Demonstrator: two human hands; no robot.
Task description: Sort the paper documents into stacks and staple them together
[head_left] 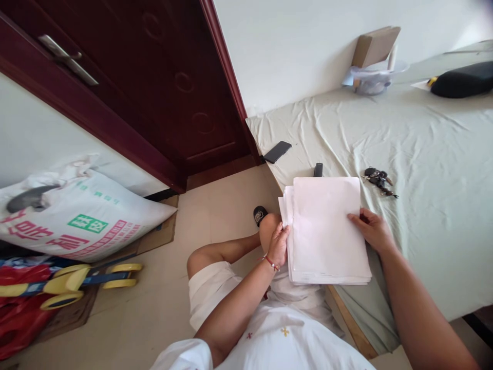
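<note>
A stack of white paper sheets [326, 231] lies over my lap and the edge of the cloth-covered surface. Its top sheet looks blank, and the sheets at the left edge are fanned out unevenly. My left hand [278, 245], with a beaded red bracelet on the wrist, grips the stack's left edge; the fingers beneath are hidden. On the right edge, my right hand [372, 229] pinches the paper, thumb on top. Just beyond the stack's top edge sits a small black object [318, 169], partly covered by the paper.
A pale green cloth [435, 205] covers the surface at right. On it lie a black phone [278, 152], a bunch of keys [379, 181], a plastic basket [373, 82] and a black bag-like object [464, 79]. A full white sack [88, 216] and a yellow-blue scooter [69, 282] occupy the left floor.
</note>
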